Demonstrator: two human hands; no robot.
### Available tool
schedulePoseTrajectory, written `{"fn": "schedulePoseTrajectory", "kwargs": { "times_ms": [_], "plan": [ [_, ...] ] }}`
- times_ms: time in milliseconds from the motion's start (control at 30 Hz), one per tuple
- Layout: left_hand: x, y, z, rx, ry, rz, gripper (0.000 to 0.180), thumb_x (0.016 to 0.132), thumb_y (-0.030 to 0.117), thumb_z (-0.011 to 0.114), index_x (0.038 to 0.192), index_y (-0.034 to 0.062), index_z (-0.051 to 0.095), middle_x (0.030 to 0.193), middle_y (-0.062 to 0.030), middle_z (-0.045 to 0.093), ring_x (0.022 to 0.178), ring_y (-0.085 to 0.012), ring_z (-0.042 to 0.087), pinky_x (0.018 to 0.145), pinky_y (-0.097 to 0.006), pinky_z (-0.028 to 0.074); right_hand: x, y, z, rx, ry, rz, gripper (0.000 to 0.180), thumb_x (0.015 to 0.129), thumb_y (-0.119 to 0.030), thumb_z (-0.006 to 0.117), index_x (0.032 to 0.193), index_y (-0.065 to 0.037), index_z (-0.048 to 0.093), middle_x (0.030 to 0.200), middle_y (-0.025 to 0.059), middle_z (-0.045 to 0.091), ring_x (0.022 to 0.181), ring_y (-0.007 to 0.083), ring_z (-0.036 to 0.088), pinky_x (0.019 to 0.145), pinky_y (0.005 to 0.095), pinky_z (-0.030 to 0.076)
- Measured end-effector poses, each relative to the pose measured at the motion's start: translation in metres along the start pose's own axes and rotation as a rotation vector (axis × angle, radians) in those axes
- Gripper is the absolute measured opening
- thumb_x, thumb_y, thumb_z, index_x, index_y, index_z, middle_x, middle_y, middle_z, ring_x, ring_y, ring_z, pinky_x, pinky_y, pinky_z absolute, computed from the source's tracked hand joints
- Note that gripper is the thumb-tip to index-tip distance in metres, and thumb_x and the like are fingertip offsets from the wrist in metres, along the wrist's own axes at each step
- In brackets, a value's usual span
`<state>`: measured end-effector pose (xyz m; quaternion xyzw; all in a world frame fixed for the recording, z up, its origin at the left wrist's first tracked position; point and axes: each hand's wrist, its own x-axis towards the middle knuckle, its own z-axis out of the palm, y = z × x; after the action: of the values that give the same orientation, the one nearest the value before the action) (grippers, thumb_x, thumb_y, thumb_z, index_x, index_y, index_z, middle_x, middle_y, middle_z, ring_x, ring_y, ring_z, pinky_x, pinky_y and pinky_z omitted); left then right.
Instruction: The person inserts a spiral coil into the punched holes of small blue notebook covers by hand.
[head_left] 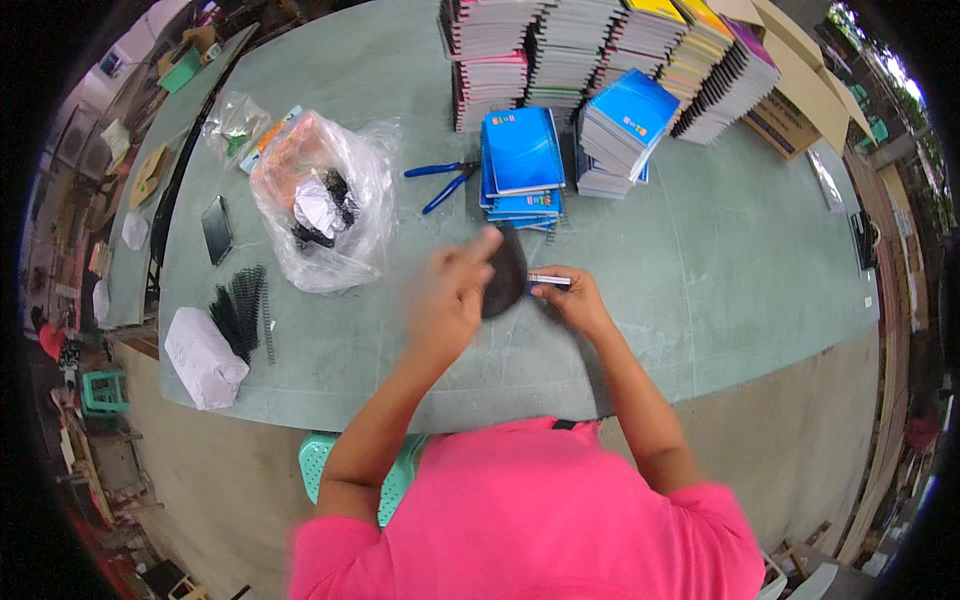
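Observation:
Close to the table's near edge, my right hand (572,297) is closed, pinching a spiral notebook (550,281) seen nearly edge-on as a thin white and blue strip. My left hand (455,295) is just to its left, smeared by motion, with one finger pointing up; whether it holds anything is unclear. Between both hands is a dark, rounded, blurred shape (506,275) that I cannot make out. Just beyond lies a pile of blue spiral notebooks (525,150), with blue-handled pliers (443,180) to its left. A second blue notebook stack (628,115) stands to the right.
Tall stacks of spiral notebooks (575,60) line the far side beside an opened cardboard box (790,110). At left are a clear plastic bag (325,205), a dark phone-like slab (217,230), black spiral coils (240,310) and a white wrapped bundle (205,358). A green stool (322,465) stands below the table edge.

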<state>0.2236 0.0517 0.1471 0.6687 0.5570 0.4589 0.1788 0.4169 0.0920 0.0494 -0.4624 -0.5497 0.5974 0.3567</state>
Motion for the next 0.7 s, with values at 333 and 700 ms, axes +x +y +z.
{"fn": "schedulePoseTrajectory", "kwargs": {
  "times_ms": [333,700],
  "plan": [
    [-0.024,-0.021,0.032,0.083,-0.494,-0.01,0.03,0.081,0.015,0.06,0.111,0.0114,0.061,0.09,-0.0148,0.062,0.08,-0.0316,0.058,0.075,-0.041,0.046,-0.001,0.003,-0.003,-0.032,-0.052,0.014,0.022,0.081,0.0,0.059,0.102,-0.002,0.065,0.091,0.0023,0.067,0.084,0.008,0.057,0.078,0.0247,0.045],
    [-0.005,-0.009,0.03,0.489,-0.259,0.383,0.032,0.079,0.026,0.062,0.106,0.0075,0.061,0.103,-0.0108,0.055,0.102,-0.0285,0.049,0.085,-0.043,0.037,-0.005,0.002,-0.002,0.084,-0.041,-0.336,0.021,0.083,-0.003,0.061,0.103,0.001,0.061,0.109,0.0113,0.061,0.098,0.0152,0.057,0.088,0.0281,0.044]
  ]
}}
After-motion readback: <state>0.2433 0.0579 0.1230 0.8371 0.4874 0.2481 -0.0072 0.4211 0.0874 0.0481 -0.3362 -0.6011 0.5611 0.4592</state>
